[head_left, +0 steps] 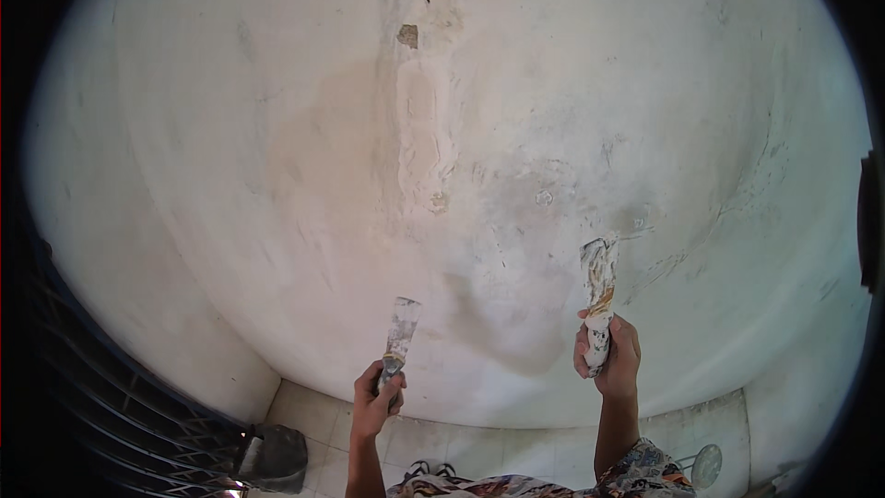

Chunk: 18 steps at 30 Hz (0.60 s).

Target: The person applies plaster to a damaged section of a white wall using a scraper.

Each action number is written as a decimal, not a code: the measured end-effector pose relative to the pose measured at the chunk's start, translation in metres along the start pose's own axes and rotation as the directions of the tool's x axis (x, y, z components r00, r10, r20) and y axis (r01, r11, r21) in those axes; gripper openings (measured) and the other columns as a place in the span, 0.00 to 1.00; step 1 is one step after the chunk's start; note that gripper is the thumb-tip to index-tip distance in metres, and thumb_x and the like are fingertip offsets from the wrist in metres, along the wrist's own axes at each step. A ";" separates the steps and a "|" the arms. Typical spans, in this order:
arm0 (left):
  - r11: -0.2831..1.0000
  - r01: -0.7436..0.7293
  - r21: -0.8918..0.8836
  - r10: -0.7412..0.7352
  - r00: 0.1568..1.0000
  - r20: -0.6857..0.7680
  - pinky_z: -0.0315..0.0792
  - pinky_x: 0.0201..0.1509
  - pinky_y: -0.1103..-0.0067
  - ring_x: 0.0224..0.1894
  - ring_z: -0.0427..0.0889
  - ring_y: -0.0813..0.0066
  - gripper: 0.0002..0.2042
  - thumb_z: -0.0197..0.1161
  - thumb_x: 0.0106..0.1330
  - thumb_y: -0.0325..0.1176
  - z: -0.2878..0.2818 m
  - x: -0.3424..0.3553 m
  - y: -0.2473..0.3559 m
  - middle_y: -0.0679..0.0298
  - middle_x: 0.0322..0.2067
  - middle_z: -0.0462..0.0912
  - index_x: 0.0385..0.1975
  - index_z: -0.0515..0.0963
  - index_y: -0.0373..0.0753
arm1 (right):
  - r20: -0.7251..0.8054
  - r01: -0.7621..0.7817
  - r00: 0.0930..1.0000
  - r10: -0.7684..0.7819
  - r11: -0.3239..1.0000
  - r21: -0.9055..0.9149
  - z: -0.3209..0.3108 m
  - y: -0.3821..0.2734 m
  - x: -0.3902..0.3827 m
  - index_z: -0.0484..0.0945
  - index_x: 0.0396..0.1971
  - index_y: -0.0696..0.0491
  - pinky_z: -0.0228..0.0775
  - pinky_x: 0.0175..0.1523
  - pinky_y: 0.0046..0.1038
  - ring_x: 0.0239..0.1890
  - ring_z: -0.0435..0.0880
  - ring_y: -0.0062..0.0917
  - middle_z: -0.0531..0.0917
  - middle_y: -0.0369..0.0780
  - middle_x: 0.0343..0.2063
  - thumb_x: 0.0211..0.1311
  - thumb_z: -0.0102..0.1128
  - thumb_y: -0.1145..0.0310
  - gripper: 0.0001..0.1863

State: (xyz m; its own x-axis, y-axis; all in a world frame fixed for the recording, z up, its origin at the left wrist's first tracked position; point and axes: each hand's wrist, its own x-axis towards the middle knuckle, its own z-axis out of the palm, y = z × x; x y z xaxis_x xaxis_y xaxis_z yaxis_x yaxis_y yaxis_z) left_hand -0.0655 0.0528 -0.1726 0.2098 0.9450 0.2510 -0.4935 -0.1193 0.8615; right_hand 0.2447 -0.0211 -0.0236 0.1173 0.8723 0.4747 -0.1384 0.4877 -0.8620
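Observation:
My left hand (375, 402) is closed around the dark handle of a putty knife (403, 327), its smeared blade pointing up in front of the wall. My right hand (616, 357) grips the white-crusted handle of a second putty knife (599, 267). White filler coats that blade, and its tip is at the wall near a grey smudged area. The pale wall (323, 175) carries a vertical strip of whitish patching (424, 129) at its middle. Above the strip, a small broken hole (407, 36) shows rough brown material.
Dark metal bars of a folding gate (129, 397) run along the lower left. Beside them stands a dark, bag-like object (277, 457). A round grey stool-like object (706, 467) is at the lower right on the tiled floor (313, 410). Fine cracks (682, 258) cross the wall's right side.

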 end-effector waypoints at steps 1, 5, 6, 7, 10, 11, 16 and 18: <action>1.000 0.003 0.020 -0.002 1.000 -0.019 0.54 0.13 0.86 0.13 0.63 0.87 0.06 0.57 0.68 0.28 -0.002 -0.001 -0.003 0.65 0.26 0.74 0.38 0.70 0.33 | 0.016 0.009 1.000 -0.009 1.000 -0.001 -0.002 0.002 0.003 0.72 0.46 0.66 0.58 0.13 0.23 0.09 0.67 0.22 0.74 0.41 0.18 0.72 0.37 0.54 0.27; 0.998 0.007 0.062 -0.005 0.999 -0.032 0.54 0.13 0.86 0.13 0.63 0.87 0.07 0.57 0.68 0.28 0.002 -0.005 0.004 0.65 0.26 0.75 0.39 0.70 0.32 | 0.016 0.061 0.998 -0.060 0.994 -0.090 -0.015 -0.005 0.018 0.72 0.48 0.65 0.60 0.17 0.21 0.13 0.70 0.21 0.75 0.40 0.20 0.73 0.39 0.53 0.27; 0.997 -0.002 0.077 0.004 0.999 -0.034 0.54 0.13 0.86 0.13 0.64 0.87 0.07 0.57 0.68 0.28 0.006 -0.005 0.009 0.65 0.26 0.75 0.39 0.70 0.32 | 0.019 0.054 0.998 -0.053 0.995 -0.080 -0.016 -0.010 0.026 0.72 0.48 0.65 0.60 0.17 0.21 0.13 0.70 0.21 0.75 0.40 0.20 0.73 0.39 0.53 0.27; 0.996 0.003 0.085 0.001 0.999 -0.042 0.54 0.13 0.86 0.13 0.64 0.87 0.07 0.57 0.68 0.28 0.010 -0.004 0.015 0.65 0.26 0.75 0.39 0.70 0.32 | 0.040 0.091 0.996 -0.085 0.981 -0.172 -0.015 -0.018 0.034 0.73 0.43 0.64 0.61 0.19 0.21 0.15 0.70 0.20 0.75 0.40 0.21 0.73 0.38 0.55 0.25; 0.992 -0.011 0.127 0.020 0.997 -0.069 0.55 0.14 0.87 0.14 0.64 0.87 0.08 0.57 0.68 0.29 0.013 -0.005 0.033 0.65 0.27 0.75 0.41 0.71 0.31 | 0.087 0.126 0.990 -0.107 0.959 -0.254 -0.006 -0.034 0.058 0.74 0.38 0.63 0.62 0.24 0.20 0.19 0.71 0.17 0.76 0.39 0.23 0.74 0.37 0.58 0.22; 0.988 -0.034 0.151 0.040 0.998 -0.040 0.55 0.14 0.87 0.14 0.64 0.87 0.08 0.57 0.68 0.29 0.013 -0.004 0.039 0.65 0.27 0.75 0.41 0.71 0.31 | 0.121 0.186 0.980 -0.156 0.931 -0.314 -0.004 -0.039 0.065 0.74 0.40 0.63 0.62 0.24 0.19 0.19 0.71 0.17 0.76 0.38 0.23 0.75 0.37 0.59 0.21; 0.981 -0.084 0.176 0.078 0.996 0.045 0.55 0.14 0.87 0.14 0.63 0.88 0.09 0.57 0.68 0.28 0.027 0.004 0.061 0.65 0.26 0.74 0.42 0.71 0.30 | 0.132 0.315 0.949 -0.287 0.827 -0.467 0.012 -0.075 0.088 0.75 0.46 0.62 0.62 0.26 0.19 0.20 0.69 0.14 0.76 0.36 0.25 0.75 0.39 0.62 0.19; 0.978 -0.075 0.192 0.065 0.996 0.055 0.54 0.14 0.87 0.13 0.63 0.88 0.09 0.57 0.68 0.28 0.027 0.006 0.066 0.65 0.26 0.74 0.42 0.71 0.30 | 0.114 0.353 0.930 -0.349 0.759 -0.547 0.023 -0.076 0.094 0.74 0.50 0.60 0.62 0.27 0.18 0.21 0.68 0.13 0.77 0.35 0.27 0.74 0.41 0.63 0.18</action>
State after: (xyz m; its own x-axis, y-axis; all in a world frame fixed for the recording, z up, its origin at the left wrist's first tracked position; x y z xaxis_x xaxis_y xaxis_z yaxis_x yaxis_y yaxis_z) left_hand -0.0740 0.0423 -0.1027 0.2236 0.9169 0.3307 -0.3363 -0.2459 0.9091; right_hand 0.2431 0.0247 0.0907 0.0451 0.6448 0.7630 0.4743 0.6584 -0.5844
